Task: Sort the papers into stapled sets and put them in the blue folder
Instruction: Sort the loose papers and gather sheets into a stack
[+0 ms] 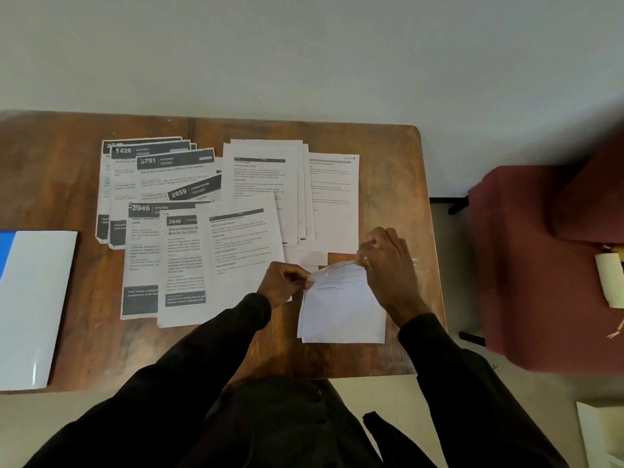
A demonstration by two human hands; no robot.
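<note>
A thin set of white printed sheets (pixel 341 312) lies near the table's front right. My left hand (pixel 283 282) pinches its top left corner, and my right hand (pixel 388 265) pinches its top right edge, which curls upward. Several printed papers (pixel 189 224) with dark headers lie spread over the middle of the wooden table (pixel 67 170). More white text sheets (pixel 270 184) overlap behind my hands. The blue folder (pixel 30 305) lies open at the left edge, its pale inside face up. No stapler is in view.
A dark red upholstered seat (pixel 540 265) stands to the right of the table, with a pale roll (pixel 607 282) on it. A plain wall runs behind the table. Bare wood shows at the table's far left and along its front edge.
</note>
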